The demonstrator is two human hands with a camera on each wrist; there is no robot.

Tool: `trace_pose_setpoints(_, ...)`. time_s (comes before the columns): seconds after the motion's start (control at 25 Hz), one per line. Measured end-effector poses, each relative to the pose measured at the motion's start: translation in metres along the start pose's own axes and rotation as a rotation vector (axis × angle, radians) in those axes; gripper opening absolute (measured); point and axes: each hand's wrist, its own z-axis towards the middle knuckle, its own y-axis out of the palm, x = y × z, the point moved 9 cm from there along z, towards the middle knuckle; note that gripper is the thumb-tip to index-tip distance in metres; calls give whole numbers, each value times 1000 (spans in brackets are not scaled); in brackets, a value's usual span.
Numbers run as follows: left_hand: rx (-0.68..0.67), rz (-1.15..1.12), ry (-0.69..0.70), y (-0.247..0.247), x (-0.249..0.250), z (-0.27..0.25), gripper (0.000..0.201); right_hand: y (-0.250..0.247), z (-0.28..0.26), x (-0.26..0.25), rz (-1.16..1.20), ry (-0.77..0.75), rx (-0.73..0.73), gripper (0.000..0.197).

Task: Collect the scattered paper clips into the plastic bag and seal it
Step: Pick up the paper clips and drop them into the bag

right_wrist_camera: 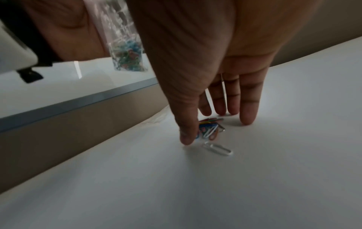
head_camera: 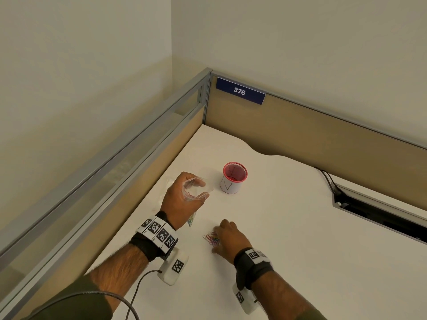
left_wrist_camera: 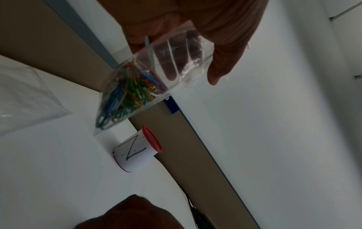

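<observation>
My left hand holds a small clear plastic bag above the white desk, its mouth held wide by fingers inside it. Several coloured paper clips fill the bag's lower end. My right hand reaches down over a small heap of coloured paper clips on the desk. Thumb on one side and straight fingers on the other touch the desk around the heap, not closed on it. One white clip lies loose just in front of the heap.
A red mesh cup wrapped in white paper stands behind the bag. A second clear bag lies flat at the desk's left. Tan partition walls bound the desk at left and back; a cable slot opens at right.
</observation>
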Motion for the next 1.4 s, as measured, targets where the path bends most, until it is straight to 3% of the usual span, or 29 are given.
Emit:
trace_pose_setpoints(0.2,-2,13,14,0,4,1,30,1,3,-12,-72,-27,77,18)
trace_pose_setpoints(0.44,5,18,13,-2,5,2,29,-4,7,-13,-85,-23,107,16)
trace_pose_setpoints(0.68,21,13,0,-4,7,1,28,-17,11,15,106,103,132,16)
trace_pose_setpoints(0.84,20,20,-12,-5,4,2,27,-53,-4,27,304,147,238,10)
trace_pose_setpoints(1.0,31,24,-5,-3,0,4,28,-122,-32,11,586,53,399,4)
trace_pose_setpoints(1.12,14,41,5,2,-2,5,30,-181,-48,-25,636,-91,484,6)
trace_pose_setpoints(1.28,-3,47,40,8,3,4,32,-227,-52,-73,544,-232,529,10)
trace_pose_setpoints(1.4,2,88,16,11,4,3,38,-224,-40,-100,277,-261,460,14)
